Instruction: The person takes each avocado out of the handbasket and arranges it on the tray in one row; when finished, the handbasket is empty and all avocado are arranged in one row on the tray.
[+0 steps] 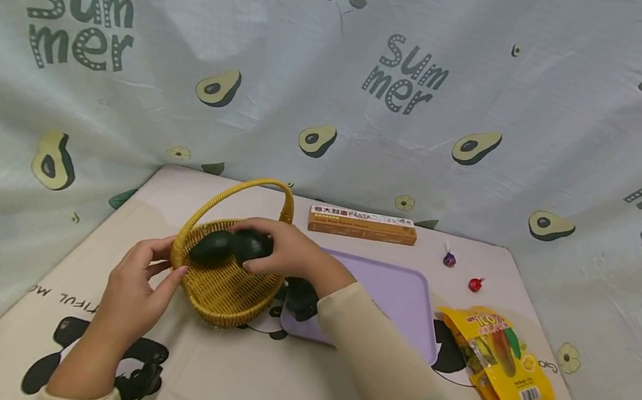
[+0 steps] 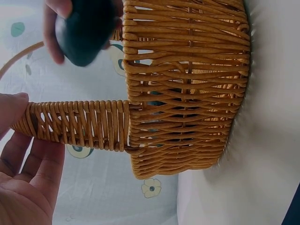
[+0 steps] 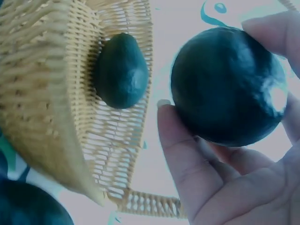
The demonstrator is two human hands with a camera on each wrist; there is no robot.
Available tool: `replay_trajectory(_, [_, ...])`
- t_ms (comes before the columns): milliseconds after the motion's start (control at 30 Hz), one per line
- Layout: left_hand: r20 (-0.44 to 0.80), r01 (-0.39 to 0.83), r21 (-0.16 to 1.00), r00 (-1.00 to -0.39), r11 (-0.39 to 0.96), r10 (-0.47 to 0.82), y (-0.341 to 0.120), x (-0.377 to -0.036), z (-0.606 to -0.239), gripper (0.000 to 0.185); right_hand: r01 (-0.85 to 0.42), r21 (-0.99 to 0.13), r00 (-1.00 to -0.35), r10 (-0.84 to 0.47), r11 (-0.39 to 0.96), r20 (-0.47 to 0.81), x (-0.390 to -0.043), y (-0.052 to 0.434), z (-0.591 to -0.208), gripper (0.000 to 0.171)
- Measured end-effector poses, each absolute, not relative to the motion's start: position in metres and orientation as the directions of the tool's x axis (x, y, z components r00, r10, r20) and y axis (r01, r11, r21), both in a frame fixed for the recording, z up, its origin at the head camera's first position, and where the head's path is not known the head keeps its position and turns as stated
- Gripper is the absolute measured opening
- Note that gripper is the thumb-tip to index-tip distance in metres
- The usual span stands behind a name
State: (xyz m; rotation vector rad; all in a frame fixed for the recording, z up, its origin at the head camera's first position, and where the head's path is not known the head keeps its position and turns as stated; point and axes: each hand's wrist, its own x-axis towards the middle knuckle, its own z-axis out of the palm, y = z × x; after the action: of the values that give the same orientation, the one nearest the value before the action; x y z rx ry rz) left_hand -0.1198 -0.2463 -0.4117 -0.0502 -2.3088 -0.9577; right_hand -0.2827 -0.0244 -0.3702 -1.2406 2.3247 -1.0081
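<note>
A woven wicker basket [image 1: 229, 294] with a tall arched handle stands on the table. My left hand [image 1: 137, 289] grips the lower left part of that handle, thumb on one side and fingers on the other, as the left wrist view shows. Above the basket opening, my right hand [image 1: 290, 251] holds a dark green avocado [image 3: 227, 86] between thumb and fingers. Inside the basket lies a second avocado [image 3: 123, 70], seen through the weave in the left wrist view. Another dark rounded thing [image 1: 301, 299] sits at the tray's left side, partly behind the right forearm.
A purple tray [image 1: 402, 288] lies right of the basket, partly covered by the right sleeve. Behind it is a pasta box [image 1: 363, 225]. Two small wrapped lollipop-like sweets, one purple [image 1: 449, 258] and one red [image 1: 475, 284], and a yellow snack bag [image 1: 500, 364] lie further right.
</note>
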Motion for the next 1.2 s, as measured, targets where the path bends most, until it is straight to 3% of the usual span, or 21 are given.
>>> replay_trajectory(200, [0.572,0.269,0.627,-0.796,0.731,-0.198,-0.246,-0.120,-0.413,0.053,-0.640,-0.693,-0.581,-0.799,0.333,0.152,-0.277,0.000,-0.364,0.057])
replay_trajectory(533, [0.571,0.264,0.626,-0.796,0.734,-0.202,-0.246,-0.120,-0.413,0.053,-0.552,-0.808,-0.629,-0.739,0.206,0.241,-0.266,0.031,-0.364,0.047])
replay_trajectory(800, [0.572,0.270,0.628,-0.796,0.730,-0.198,-0.246,-0.122,-0.412,0.053,-0.518,-0.827,-0.690,-0.677,0.218,0.254,-0.265,0.053,-0.370,0.064])
replay_trajectory(1200, [0.567,0.262,0.632,-0.798,0.730,-0.204,-0.246,-0.122,-0.413,0.054,-0.426,-0.874,-0.806,-0.536,0.234,0.249,-0.263,0.084,-0.384,0.057])
